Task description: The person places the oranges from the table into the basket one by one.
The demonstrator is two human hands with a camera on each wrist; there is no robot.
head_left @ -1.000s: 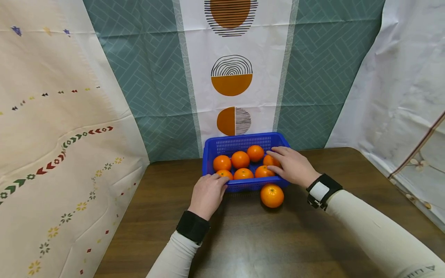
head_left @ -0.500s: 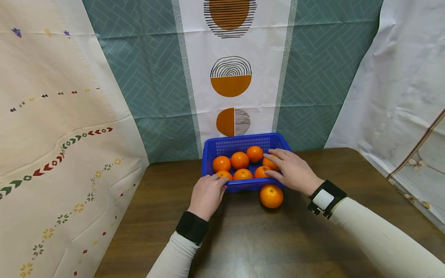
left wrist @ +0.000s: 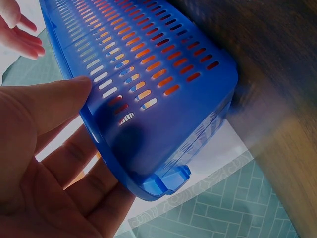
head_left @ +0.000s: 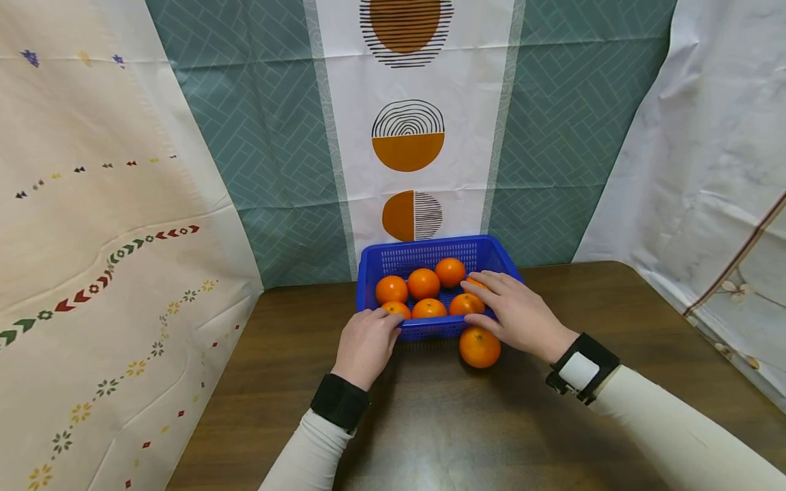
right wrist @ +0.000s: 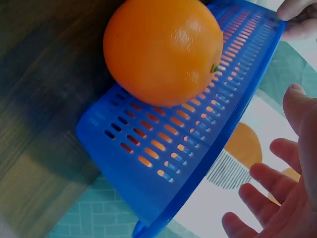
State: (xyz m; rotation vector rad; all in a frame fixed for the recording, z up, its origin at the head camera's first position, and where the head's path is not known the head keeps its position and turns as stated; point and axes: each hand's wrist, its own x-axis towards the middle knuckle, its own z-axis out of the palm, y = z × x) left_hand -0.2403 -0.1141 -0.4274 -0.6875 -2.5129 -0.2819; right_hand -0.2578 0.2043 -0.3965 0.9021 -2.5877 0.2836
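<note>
A blue perforated plastic basket [head_left: 430, 332] holds several oranges [head_left: 424, 282] and stands at the far side of the table. My left hand [head_left: 366, 344] grips its near left rim; in the left wrist view the thumb [left wrist: 64, 96] lies on the outer wall and the fingers reach over to the inside. Over the near right corner, my right hand [head_left: 522, 310] hovers with spread fingers, holding nothing. It partly hides an orange inside. One more orange [head_left: 480, 348] rests on the table against the basket's front wall, just below the right thumb.
The brown wooden table [head_left: 295, 409] ends at a patterned cloth [head_left: 295, 136] hung behind the basket. A cream cloth [head_left: 123, 307] drapes along the left side, and a white one [head_left: 700, 170] on the right.
My right hand has drawn back a little toward me, from over the oranges to the basket's near right corner. The left hand, the basket and the outside orange stay in place.
</note>
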